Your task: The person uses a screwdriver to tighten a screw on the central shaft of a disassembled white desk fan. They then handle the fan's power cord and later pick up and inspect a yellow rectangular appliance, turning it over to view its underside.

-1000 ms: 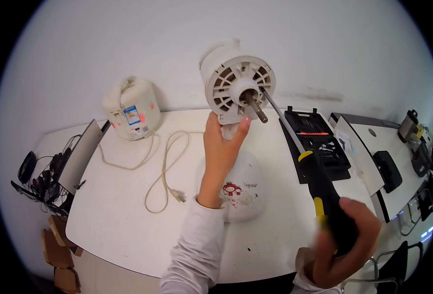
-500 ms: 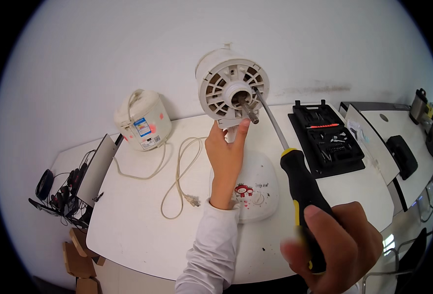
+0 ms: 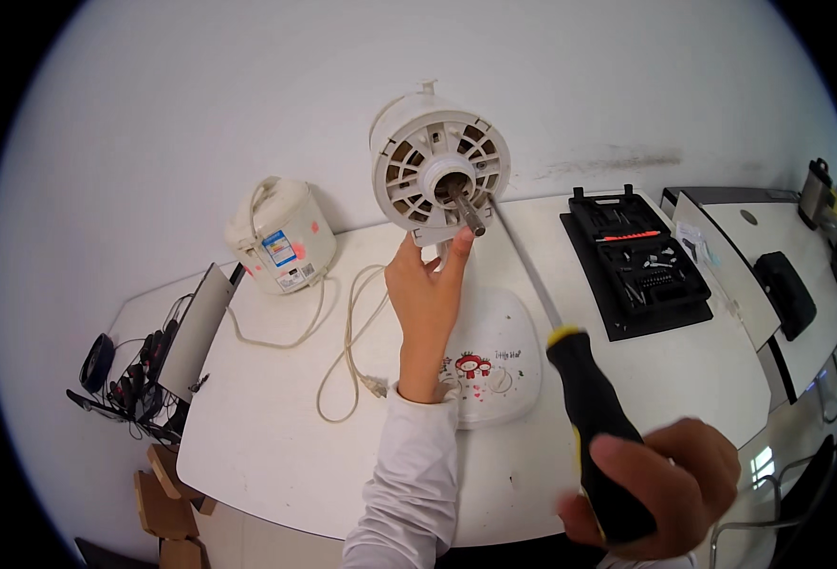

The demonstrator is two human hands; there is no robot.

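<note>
A white desk fan stands on the table with no blades or grille; its round motor housing (image 3: 435, 137) shows a slotted front face and a metal shaft (image 3: 469, 211) sticking out toward me. My left hand (image 3: 426, 294) is wrapped round the neck just under the housing, thumb on the right side. Below it, the fan's white base (image 3: 509, 327) carries cartoon prints. In my right hand (image 3: 670, 488) is a long screwdriver (image 3: 594, 398) with a black and yellow handle. Its tip is at the lower right rim of the front face; whether it touches cannot be made out.
A white rice cooker (image 3: 281, 237) stands at the back left. A pale cord with a plug (image 3: 374, 386) lies left of the fan. To the right, an opened black tool case (image 3: 641, 251) holds bits. Cardboard boxes (image 3: 163, 503) are on the floor at lower left.
The screwdriver's tip has shifted from the slotted face down to its lower right rim. My right hand sits a little lower; my left hand keeps its hold on the neck.
</note>
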